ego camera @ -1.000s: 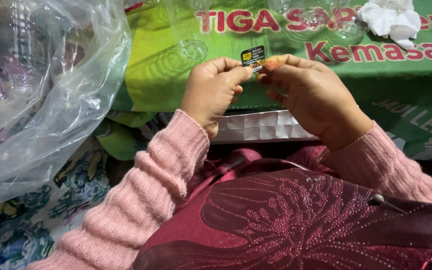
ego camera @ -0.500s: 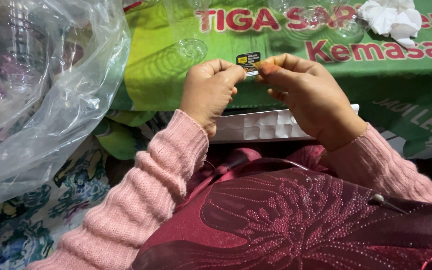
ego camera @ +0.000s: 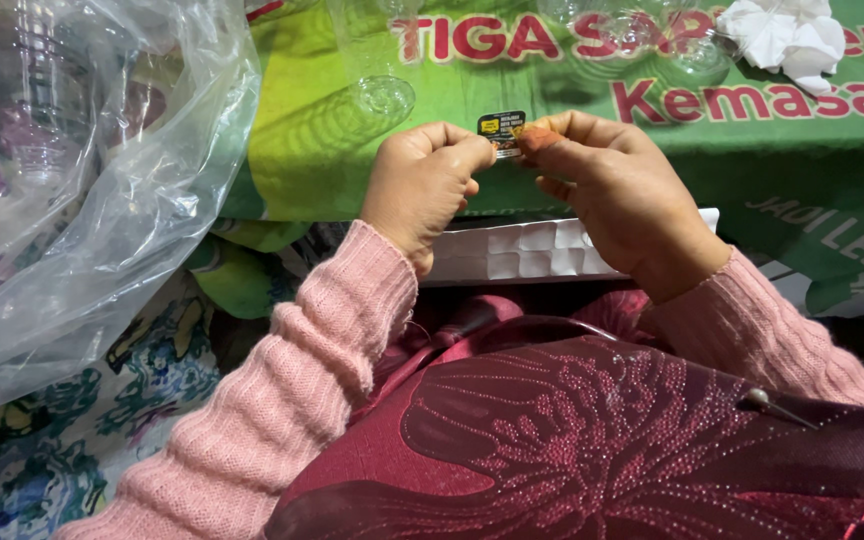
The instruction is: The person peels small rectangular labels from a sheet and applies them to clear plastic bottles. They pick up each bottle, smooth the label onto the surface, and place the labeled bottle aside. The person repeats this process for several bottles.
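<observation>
**Two hands pinch a small sticker over a green-covered worktop**

Seen from the head camera, the person sits close up against the worktop, both arms in ribbed pink knitted sleeves (ego camera: 282,400), with dark red patterned cloth (ego camera: 592,440) across the lap. The left hand (ego camera: 422,190) and the right hand (ego camera: 617,195) meet just in front of the chest, held a little above the worktop's near edge. Between them is a small dark rectangular sticker with a yellow patch (ego camera: 501,127); the left thumb and forefinger are closed on its left edge, and the right fingertips (ego camera: 535,138) pinch its right edge. Both hands are curled tight, the remaining fingers folded into the palms.

Just below the hands lies a white sheet divided into small rectangles (ego camera: 522,250), partly hidden by the wrists. The worktop is draped in a glossy green printed plastic banner (ego camera: 332,150). On it, well beyond the hands, stand clear plastic cups (ego camera: 387,95), hard to make out against the green, and a crumpled white tissue (ego camera: 782,35) sits at the far right. To the left bulges a large clear plastic bag (ego camera: 102,200), with more clear containers inside. Below it shows floral cloth in blue and green (ego camera: 72,450).
</observation>
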